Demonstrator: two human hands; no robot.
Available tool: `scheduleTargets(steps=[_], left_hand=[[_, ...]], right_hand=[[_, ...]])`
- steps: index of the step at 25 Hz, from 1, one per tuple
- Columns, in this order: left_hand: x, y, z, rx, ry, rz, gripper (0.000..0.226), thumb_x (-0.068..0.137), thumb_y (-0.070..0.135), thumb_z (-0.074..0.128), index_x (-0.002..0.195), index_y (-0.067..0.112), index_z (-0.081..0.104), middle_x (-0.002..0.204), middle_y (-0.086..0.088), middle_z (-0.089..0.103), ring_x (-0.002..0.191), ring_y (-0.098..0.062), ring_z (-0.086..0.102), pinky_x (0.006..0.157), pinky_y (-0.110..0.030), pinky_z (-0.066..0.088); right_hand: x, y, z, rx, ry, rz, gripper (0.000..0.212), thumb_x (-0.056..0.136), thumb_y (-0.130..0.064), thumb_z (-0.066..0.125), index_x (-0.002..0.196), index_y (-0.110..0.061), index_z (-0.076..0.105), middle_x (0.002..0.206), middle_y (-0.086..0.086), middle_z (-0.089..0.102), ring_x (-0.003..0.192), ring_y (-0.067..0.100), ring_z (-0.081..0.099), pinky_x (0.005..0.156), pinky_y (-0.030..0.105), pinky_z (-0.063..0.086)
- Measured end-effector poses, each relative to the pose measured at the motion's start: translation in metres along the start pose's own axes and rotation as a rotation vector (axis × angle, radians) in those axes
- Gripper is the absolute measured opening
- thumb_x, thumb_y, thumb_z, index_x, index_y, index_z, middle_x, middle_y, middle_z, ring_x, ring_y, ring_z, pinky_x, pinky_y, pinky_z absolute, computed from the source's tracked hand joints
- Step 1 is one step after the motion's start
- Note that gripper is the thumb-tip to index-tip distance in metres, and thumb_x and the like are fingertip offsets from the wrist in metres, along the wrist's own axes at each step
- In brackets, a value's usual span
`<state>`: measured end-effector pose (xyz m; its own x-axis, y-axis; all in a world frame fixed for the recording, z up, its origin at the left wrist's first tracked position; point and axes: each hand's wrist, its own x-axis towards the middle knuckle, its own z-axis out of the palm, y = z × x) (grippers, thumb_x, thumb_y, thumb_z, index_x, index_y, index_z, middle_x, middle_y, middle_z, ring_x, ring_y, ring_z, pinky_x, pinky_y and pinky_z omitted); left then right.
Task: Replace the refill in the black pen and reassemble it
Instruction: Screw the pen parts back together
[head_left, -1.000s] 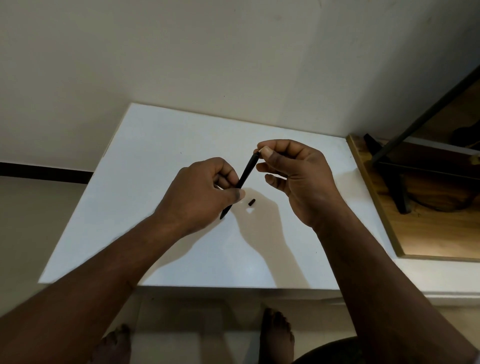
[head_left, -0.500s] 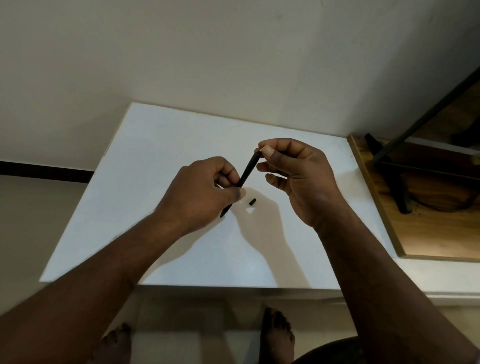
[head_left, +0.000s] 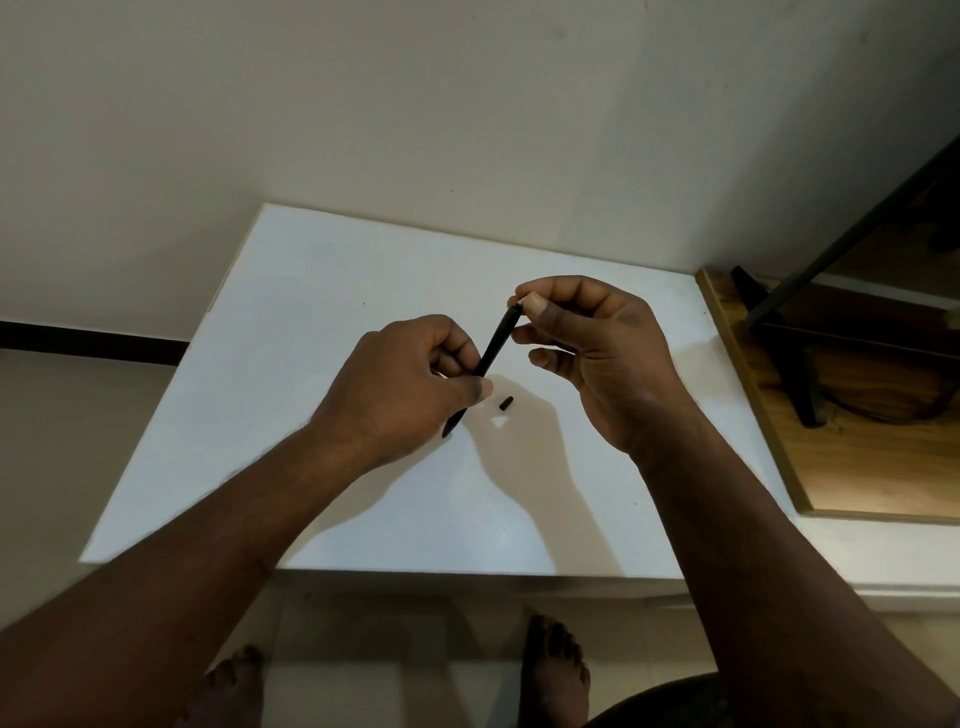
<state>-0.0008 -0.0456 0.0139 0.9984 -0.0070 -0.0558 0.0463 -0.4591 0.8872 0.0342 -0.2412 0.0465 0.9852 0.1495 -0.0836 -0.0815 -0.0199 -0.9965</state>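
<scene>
A slim black pen (head_left: 494, 349) slants above the white table (head_left: 291, 395), its tip pointing down and left. My left hand (head_left: 400, 387) grips its lower half with curled fingers and thumb. My right hand (head_left: 592, 353) pinches the pen's upper end between thumb and forefinger; that end is partly hidden by the fingertips. A small black pen part (head_left: 505, 403) lies on the table just below and between my hands. No separate refill is visible.
A wooden shelf or tabletop (head_left: 852, 467) with black metal legs (head_left: 800, 384) adjoins the table's right edge. The wall rises right behind the table. My bare feet (head_left: 553, 670) stand on the floor below the front edge.
</scene>
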Motion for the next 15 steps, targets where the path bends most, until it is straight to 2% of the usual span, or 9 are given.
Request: scheduleTargets(steps=[2,7,12,15], left_hand=[[0.000,0.000,0.000,-0.002,0.001,-0.002,0.017,0.081,0.031,0.086,0.082,0.032,0.069,0.077,0.018,0.075,0.064,-0.002,0.071,0.047,-0.008,0.042],[-0.001,0.001,-0.002,-0.015,-0.001,0.005,0.017,0.082,0.028,0.085,0.081,0.032,0.069,0.075,0.014,0.076,0.063,-0.005,0.071,0.045,-0.010,0.044],[0.002,0.001,-0.008,-0.039,0.067,0.025,0.011,0.083,0.036,0.083,0.084,0.033,0.073,0.078,0.010,0.076,0.070,-0.008,0.068,0.066,-0.031,0.054],[0.002,0.001,-0.010,-0.035,0.092,0.048,0.007,0.086,0.041,0.080,0.088,0.039,0.074,0.081,0.019,0.074,0.076,-0.007,0.068,0.067,-0.025,0.051]], right_hand=[[0.000,0.000,0.000,0.011,0.001,0.001,0.010,0.097,-0.011,0.072,0.098,-0.017,0.079,0.102,0.002,0.082,0.084,0.016,0.075,0.069,0.024,0.056],[0.000,0.000,0.000,-0.006,-0.003,-0.017,0.009,0.098,-0.007,0.070,0.097,-0.013,0.077,0.097,0.004,0.080,0.083,0.017,0.075,0.070,0.026,0.057],[0.001,-0.002,-0.002,-0.030,0.046,-0.066,0.011,0.100,-0.002,0.066,0.097,-0.009,0.074,0.095,0.009,0.079,0.082,0.021,0.075,0.069,0.028,0.057],[0.001,-0.001,-0.001,-0.056,0.062,-0.086,0.012,0.100,-0.001,0.065,0.097,-0.009,0.074,0.094,0.011,0.077,0.084,0.023,0.076,0.071,0.030,0.058]])
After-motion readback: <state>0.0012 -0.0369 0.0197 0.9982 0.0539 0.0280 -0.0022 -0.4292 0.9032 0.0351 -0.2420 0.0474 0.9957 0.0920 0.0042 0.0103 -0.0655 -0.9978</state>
